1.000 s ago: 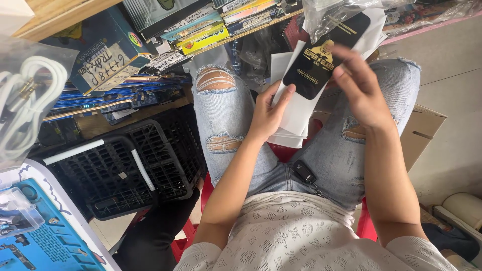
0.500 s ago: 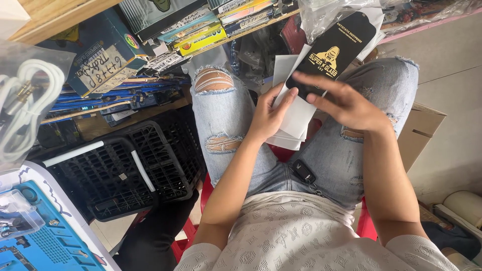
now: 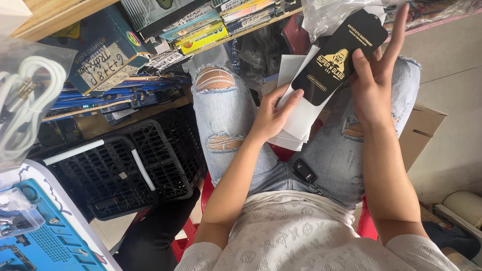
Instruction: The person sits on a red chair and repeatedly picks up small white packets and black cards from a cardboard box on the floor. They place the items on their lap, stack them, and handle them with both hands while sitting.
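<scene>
I sit on a red stool in torn blue jeans, looking down at my lap. My left hand grips a stack of white flat sleeves over my knees, thumb pressed on top. A black screen-protector packet with yellow print lies on top of that stack, tilted up to the right. My right hand is spread, its thumb and palm against the packet's right edge, fingers stretched upward. A black key fob hangs at my waist.
A black plastic basket stands to my left on the floor. A shelf of boxed goods runs across the top. A blue work mat and a bag of white cables lie at left. A cardboard box sits at right.
The black packet has shifted up and to the right on the stack. My right hand, which covered it from above, has slid to its right edge with fingers spread.
</scene>
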